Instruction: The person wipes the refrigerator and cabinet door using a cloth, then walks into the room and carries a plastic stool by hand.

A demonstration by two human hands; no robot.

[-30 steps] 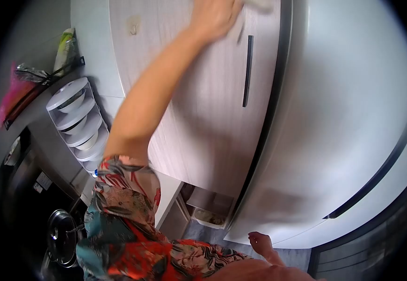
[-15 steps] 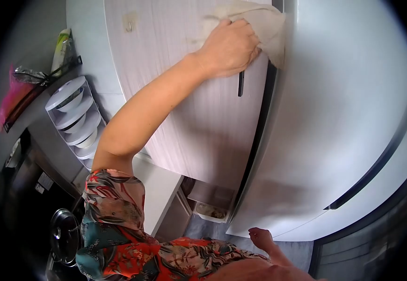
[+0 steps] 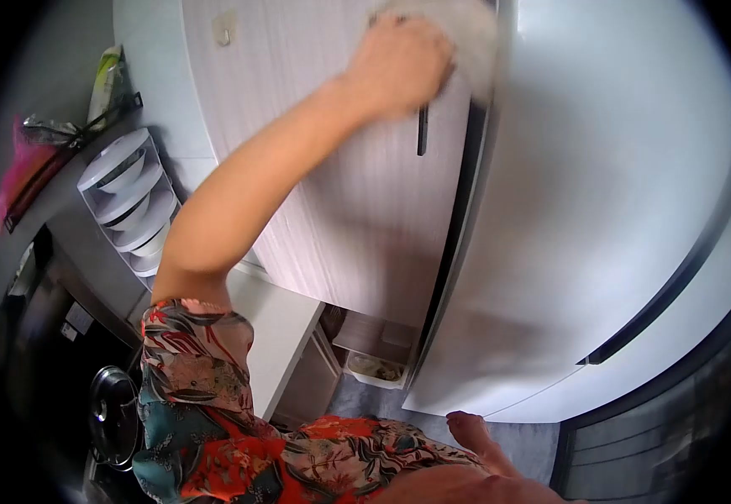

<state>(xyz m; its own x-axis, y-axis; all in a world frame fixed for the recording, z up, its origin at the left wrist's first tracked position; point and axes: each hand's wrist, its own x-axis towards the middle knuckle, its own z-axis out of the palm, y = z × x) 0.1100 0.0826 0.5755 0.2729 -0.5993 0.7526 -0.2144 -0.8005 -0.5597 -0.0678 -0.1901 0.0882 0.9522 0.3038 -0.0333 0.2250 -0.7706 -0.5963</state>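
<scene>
My left hand is raised high at the end of a bent arm in a floral sleeve. Its fingers are closed on a beige cloth, which is blurred and spread against the upper right part of a pale wood-grain cabinet door. The cloth reaches the door's right edge, beside the dark gap. Just below the hand is a black vertical handle on the door. My right hand is out of view.
A tall glossy white door stands right. At left are a rack of bowls, a wall shelf with packages, and a pot lid. A white counter juts below; a white bin and a bare foot are lower.
My left hand and the cloth have moved slightly up and left in view and are now blurred. The whole scene has also shifted a little up and left.
</scene>
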